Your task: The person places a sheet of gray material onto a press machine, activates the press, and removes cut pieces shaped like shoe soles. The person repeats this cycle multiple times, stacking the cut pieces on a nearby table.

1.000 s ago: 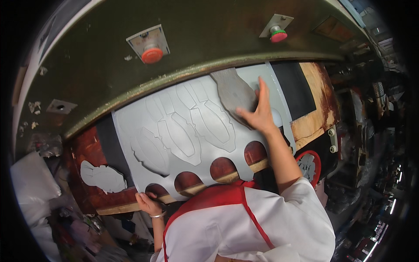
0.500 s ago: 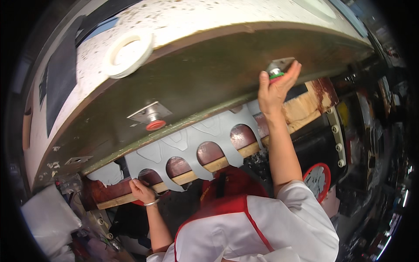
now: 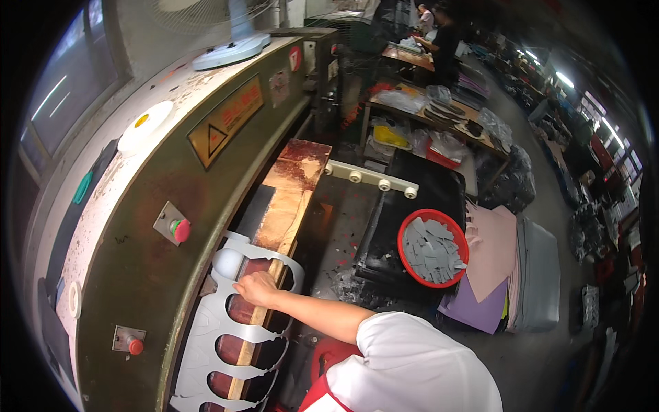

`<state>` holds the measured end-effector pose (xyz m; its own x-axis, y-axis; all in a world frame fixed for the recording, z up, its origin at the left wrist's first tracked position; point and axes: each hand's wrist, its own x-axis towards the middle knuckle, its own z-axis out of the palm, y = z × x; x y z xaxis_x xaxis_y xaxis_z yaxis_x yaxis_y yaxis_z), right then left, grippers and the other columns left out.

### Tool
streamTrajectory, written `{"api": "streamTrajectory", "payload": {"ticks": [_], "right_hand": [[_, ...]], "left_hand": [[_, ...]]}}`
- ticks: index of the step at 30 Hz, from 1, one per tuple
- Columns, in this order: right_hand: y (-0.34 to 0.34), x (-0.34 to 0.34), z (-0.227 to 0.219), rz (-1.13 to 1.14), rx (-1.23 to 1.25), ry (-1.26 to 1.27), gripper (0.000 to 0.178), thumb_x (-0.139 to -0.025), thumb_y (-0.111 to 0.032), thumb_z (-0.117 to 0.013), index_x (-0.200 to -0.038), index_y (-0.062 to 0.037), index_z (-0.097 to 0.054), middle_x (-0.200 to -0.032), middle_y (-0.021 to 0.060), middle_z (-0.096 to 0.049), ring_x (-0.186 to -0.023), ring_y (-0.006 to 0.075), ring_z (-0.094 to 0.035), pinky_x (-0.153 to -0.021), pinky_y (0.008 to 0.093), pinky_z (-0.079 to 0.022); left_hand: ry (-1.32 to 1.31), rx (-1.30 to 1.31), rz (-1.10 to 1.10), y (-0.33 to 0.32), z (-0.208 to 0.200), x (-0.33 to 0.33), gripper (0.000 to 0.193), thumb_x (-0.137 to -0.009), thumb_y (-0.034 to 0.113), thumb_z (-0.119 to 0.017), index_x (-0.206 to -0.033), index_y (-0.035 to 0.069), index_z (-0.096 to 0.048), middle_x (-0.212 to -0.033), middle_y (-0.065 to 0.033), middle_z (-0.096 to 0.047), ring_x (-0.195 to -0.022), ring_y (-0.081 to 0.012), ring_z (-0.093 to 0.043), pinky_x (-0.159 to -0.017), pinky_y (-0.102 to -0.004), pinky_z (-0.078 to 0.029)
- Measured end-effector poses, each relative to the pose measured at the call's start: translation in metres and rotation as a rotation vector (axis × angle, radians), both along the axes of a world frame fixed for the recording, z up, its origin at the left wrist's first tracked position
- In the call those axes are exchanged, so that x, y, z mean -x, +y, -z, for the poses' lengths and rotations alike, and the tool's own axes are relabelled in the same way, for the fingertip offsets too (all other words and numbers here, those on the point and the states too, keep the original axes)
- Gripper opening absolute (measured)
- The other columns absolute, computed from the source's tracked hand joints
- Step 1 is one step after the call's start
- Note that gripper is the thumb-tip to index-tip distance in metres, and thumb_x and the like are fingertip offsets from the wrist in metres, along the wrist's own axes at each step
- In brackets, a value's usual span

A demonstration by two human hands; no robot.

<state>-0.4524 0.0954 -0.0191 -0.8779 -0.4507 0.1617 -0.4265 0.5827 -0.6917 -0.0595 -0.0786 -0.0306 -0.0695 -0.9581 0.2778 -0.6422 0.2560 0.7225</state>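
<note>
My right hand (image 3: 255, 288) is closed, its fingertips at a strip of the grey cut-out sheet (image 3: 237, 332) between two of its holes. That sheet has a row of rounded openings and lies on a reddish-brown board (image 3: 295, 168) with a pale wooden edge. Beside the sheet's far end, the board's surface is bare wood and dark patches. The green press beam (image 3: 154, 275) runs along the left, over part of the sheet. A button with a green collar (image 3: 180, 231) and a red button (image 3: 135, 346) stick out of it. My left hand is out of the picture.
A red basket (image 3: 467, 247) of grey scraps stands on a black surface to the right. Beside it lie pink sheets (image 3: 493, 233) and purple sheets (image 3: 473, 309). A roller bar (image 3: 371, 177) juts from the board's far end. People work at tables farther back.
The view has swung to the right. My right hand has left the green-collared button and come down to the grey sheet. My left hand, earlier at the sheet's left end, has gone out of view.
</note>
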Motion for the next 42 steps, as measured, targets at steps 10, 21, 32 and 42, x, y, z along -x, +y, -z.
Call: {"api": "streamTrajectory", "payload": {"ticks": [10, 21, 32, 42], "right_hand": [[0.122, -0.066, -0.044, -0.082, 0.007, 0.219, 0.041, -0.066, -0.023, -0.075, -0.102, -0.0098, -0.062, -0.096, 0.0173, -0.06, -0.101, 0.036, -0.052, -0.082, 0.0464, -0.045], [0.097, -0.081, -0.038, -0.367, -0.037, 0.012, 0.078, -0.05, -0.021, -0.084, -0.119, -0.0044, -0.053, -0.129, 0.0321, -0.034, -0.123, 0.0473, -0.03, -0.101, 0.0484, -0.035], [0.107, 0.005, -0.042, -0.328, 0.022, 0.159, 0.073, -0.052, -0.014, -0.084, -0.113, -0.0049, -0.047, -0.118, 0.0207, -0.048, -0.116, 0.0351, -0.044, -0.097, 0.0437, -0.038], [0.069, 0.037, -0.021, -0.373, 0.093, 0.254, 0.086, -0.059, -0.016, -0.082, -0.132, -0.0022, -0.039, -0.129, 0.0179, -0.044, -0.117, 0.0341, -0.045, -0.097, 0.0423, -0.039]], "left_hand": [[0.247, -0.293, 0.09, 0.071, 0.015, -0.09, 0.044, -0.098, 0.028, -0.045, -0.119, -0.01, -0.049, -0.116, -0.018, -0.057, -0.102, -0.025, -0.053, -0.091, -0.0345, -0.042], [-0.327, -0.225, -0.213, 0.147, 0.016, -0.077, 0.036, -0.094, 0.031, -0.05, -0.094, -0.004, -0.058, -0.071, -0.023, -0.058, -0.061, -0.0371, -0.052, -0.059, -0.0423, -0.042], [-0.218, -0.13, -0.098, 0.163, 0.036, -0.096, 0.031, -0.095, 0.025, -0.05, -0.082, -0.003, -0.049, -0.059, -0.0142, -0.04, -0.055, -0.0213, -0.034, -0.05, -0.037, -0.034], [-0.277, -0.151, -0.117, 0.122, 0.014, -0.069, 0.031, -0.095, 0.026, -0.051, -0.087, -0.003, -0.054, -0.058, -0.0141, -0.044, -0.053, -0.0226, -0.036, -0.05, -0.0356, -0.036]]}}
